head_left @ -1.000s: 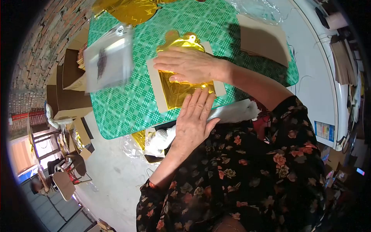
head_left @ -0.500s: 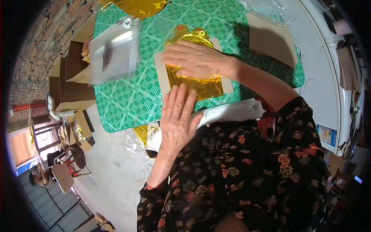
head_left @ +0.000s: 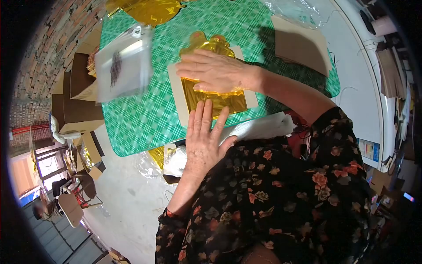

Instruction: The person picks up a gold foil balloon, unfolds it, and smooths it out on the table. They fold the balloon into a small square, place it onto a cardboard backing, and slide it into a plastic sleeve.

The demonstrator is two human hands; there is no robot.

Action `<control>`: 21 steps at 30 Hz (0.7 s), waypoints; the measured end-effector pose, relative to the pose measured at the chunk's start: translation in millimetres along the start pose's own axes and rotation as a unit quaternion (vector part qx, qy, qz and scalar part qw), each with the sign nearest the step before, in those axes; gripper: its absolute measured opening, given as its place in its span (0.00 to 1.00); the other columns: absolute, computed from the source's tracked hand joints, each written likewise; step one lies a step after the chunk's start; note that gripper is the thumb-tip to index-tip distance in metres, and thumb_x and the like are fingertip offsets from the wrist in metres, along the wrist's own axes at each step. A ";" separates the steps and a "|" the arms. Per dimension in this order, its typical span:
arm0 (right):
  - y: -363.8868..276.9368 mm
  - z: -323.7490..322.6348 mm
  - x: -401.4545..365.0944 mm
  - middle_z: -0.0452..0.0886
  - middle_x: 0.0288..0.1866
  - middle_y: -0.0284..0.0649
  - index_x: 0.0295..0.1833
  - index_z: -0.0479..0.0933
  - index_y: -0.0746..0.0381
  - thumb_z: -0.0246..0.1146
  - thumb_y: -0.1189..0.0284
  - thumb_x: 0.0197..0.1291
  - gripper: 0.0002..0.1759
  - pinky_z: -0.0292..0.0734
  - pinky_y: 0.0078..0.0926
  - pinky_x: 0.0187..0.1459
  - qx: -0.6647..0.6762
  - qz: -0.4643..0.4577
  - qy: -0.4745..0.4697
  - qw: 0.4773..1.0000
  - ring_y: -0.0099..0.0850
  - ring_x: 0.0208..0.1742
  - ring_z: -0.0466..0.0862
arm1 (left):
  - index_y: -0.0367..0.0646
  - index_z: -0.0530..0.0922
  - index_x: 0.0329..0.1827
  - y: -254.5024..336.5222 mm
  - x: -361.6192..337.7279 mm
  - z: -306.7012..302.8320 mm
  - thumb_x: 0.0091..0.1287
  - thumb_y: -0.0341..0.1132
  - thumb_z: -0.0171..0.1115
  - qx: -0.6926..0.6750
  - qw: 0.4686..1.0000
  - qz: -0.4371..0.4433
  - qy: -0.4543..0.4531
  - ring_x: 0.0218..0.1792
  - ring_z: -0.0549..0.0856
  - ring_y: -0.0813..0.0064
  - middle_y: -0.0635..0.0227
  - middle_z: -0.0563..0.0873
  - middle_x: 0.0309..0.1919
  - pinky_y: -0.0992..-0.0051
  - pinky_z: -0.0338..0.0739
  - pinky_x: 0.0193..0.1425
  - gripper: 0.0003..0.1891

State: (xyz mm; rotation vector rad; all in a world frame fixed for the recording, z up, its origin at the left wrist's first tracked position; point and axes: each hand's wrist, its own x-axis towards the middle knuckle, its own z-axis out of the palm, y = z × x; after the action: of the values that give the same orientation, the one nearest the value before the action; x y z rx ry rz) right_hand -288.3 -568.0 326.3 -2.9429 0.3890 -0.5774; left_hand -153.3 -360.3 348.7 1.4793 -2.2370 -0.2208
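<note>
A gold foil balloon (head_left: 220, 102), folded flat, lies over a beige cardboard sheet (head_left: 178, 97) on the table. Across its upper half my right hand (head_left: 215, 70) rests flat, palm down, fingers pointing left. My left hand (head_left: 203, 136) is at the table's near edge, with its fingers stretched out and spread. Its fingertips touch or lie just at the balloon's lower left edge. Rounded lobes of the foil stick out beyond my right hand. The part of the balloon under that hand is hidden.
A green checked cloth covers the table (head_left: 132, 127). Clear plastic bags (head_left: 125, 64) lie at the left, cardboard sheets (head_left: 301, 46) at the right, and more gold foil (head_left: 149, 9) at the far edge. Open cardboard boxes (head_left: 81, 101) stand left of the table. A person (head_left: 46, 207) sits in the background.
The whole view has shifted slightly. My left hand's fingers have spread apart a little. My right hand stays flat on the balloon.
</note>
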 end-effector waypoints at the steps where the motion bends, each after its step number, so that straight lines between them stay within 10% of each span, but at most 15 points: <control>1: 0.1 0.4 -0.3 0.65 0.81 0.42 0.78 0.67 0.61 0.59 0.61 0.73 0.32 0.51 0.45 0.84 -0.002 0.001 0.001 1.000 0.39 0.83 0.61 | 0.47 0.71 0.80 -1.0 -0.1 -0.6 0.65 0.51 0.72 -0.025 1.000 -0.006 0.012 0.80 0.64 0.42 0.46 0.65 0.81 0.45 0.59 0.82 0.40; 21: 0.2 -0.5 1.1 0.61 0.86 0.37 0.81 0.65 0.56 0.52 0.53 0.79 0.32 0.46 0.46 0.86 -0.030 0.015 -0.038 0.999 0.39 0.87 0.56 | 0.42 0.77 0.73 -10.4 3.5 -11.6 0.68 0.49 0.70 0.046 0.998 -0.026 0.028 0.77 0.69 0.45 0.46 0.72 0.76 0.47 0.62 0.81 0.33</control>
State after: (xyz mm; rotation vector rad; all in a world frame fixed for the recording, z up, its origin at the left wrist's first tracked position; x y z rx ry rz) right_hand -287.6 -568.6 327.1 -3.0001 0.4498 -0.4549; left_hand -140.6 -366.4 356.1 1.5737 -2.1922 -0.0921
